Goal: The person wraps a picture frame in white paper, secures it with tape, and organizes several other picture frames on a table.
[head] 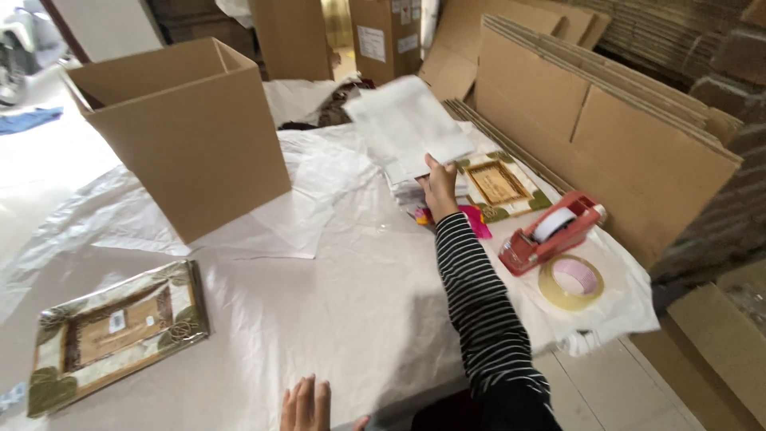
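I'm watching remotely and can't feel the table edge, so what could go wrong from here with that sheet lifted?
1. The right hand pinches the white sheet by one corner only; it may slip or tear.
2. The tape roll and red tape dispenser lie near the table's right edge, so a sweep of the sleeve might knock them off.
3. The left hand is far from the framed picture.

A right hand [438,189] lifts a white sheet [408,125] off a stack, a framed picture [500,185] just beside it; the left hand [307,405] rests flat on the table [351,311].
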